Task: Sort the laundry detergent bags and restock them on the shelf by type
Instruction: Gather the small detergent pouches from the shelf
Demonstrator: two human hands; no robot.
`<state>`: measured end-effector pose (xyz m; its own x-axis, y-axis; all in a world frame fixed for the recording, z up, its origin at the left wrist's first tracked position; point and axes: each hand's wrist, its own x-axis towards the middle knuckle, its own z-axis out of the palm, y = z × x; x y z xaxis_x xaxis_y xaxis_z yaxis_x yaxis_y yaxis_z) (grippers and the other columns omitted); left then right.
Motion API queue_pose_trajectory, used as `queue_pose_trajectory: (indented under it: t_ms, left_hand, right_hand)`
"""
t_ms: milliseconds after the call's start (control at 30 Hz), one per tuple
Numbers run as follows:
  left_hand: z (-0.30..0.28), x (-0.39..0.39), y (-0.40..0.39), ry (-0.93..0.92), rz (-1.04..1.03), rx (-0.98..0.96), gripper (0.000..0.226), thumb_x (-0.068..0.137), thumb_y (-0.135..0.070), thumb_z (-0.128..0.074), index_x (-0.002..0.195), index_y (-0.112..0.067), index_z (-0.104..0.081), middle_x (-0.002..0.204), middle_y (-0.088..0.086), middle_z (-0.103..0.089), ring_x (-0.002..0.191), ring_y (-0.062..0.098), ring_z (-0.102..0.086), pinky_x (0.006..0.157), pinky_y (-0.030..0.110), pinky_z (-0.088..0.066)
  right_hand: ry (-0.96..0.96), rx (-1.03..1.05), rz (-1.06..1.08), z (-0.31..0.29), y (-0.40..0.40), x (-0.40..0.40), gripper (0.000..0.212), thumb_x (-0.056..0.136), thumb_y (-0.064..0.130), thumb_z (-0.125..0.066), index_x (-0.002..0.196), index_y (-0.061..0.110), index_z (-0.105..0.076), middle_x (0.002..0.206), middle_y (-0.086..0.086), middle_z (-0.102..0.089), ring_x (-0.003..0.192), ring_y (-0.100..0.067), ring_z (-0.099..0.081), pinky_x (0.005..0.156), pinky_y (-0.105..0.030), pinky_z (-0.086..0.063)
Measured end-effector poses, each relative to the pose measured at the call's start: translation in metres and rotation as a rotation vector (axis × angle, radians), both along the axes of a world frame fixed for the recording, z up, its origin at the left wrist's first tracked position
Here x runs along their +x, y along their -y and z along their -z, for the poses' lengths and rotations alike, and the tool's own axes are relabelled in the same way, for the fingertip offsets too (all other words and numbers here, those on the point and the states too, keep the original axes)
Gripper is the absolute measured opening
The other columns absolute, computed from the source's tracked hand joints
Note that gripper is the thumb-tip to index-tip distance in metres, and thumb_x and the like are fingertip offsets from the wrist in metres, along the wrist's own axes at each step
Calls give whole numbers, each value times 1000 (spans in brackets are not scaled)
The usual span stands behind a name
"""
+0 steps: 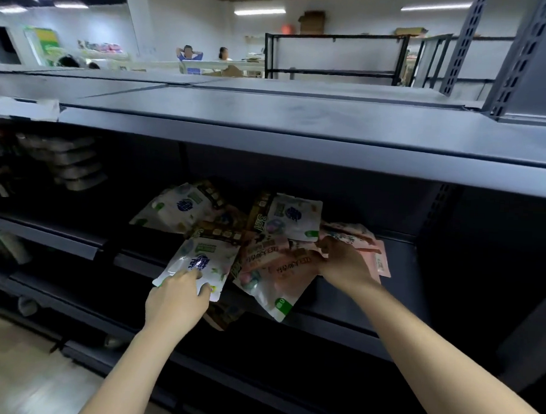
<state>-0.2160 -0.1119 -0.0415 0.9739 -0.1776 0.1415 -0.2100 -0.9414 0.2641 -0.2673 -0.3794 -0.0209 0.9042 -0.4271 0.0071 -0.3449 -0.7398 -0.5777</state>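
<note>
Nearest, left hand (175, 301) gripping the near edge of a white detergent bag (197, 263) at the shelf (339, 316) front. Right hand (346, 263) curled on pink bags (278, 266) beside it; mixed bags (221, 223) heaped behind.

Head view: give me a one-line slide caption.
Left hand holds a white detergent bag while the right hand grips a pink bag in the mixed pile on the dark shelf.
</note>
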Motion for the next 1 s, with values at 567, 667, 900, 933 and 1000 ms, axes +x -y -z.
queue_pose_trajectory:
  t_ms: [567, 667, 900, 933, 1000]
  left_hand:
    - [26, 84, -26, -342, -33, 168, 127, 54, -95, -41, 148, -13, -18, 145, 11, -35, 130, 32, -35, 98, 41, -36]
    - [23, 90, -30, -296, -31, 115, 123, 56, -90, -49, 147, -12, -21, 141, 13, -39, 128, 31, -40, 97, 39, -39]
    - [17, 93, -14, -362, 81, -174, 71, 78, -57, -64, 127, -13, -38, 114, 14, -59, 102, 33, -59, 76, 34, -49]
    - [17, 94, -9, -342, 93, -164, 66, 80, -55, -63, 124, -13, -39, 111, 14, -60, 100, 33, -60, 77, 34, -49]
    - [14, 95, 1, -309, 139, -122, 56, 84, -51, -59, 124, -13, -43, 107, 11, -61, 97, 29, -60, 79, 34, -50]
  right_hand:
    - [-18, 150, 566, 32, -13, 89, 57, 74, 60, -57, 114, 19, -60, 114, -8, -62, 112, -34, -51, 95, -46, -43]
    - [62, 72, 567, 27, -15, 92, 43, 88, 50, -53, 120, 22, -57, 119, -9, -60, 113, -34, -52, 88, -40, -43]
    - [693, 163, 553, -29, -35, 76, 26, 100, 13, -40, 121, 3, -51, 113, -15, -62, 99, -26, -58, 65, -19, -30]
    - [775, 137, 557, -37, -37, 72, 26, 100, 11, -41, 121, 3, -51, 112, -15, -63, 99, -27, -59, 66, -18, -31]
    - [887, 75, 559, -50, -37, 65, 26, 99, 9, -43, 121, 0, -52, 111, -16, -65, 99, -31, -61, 67, -15, -32]
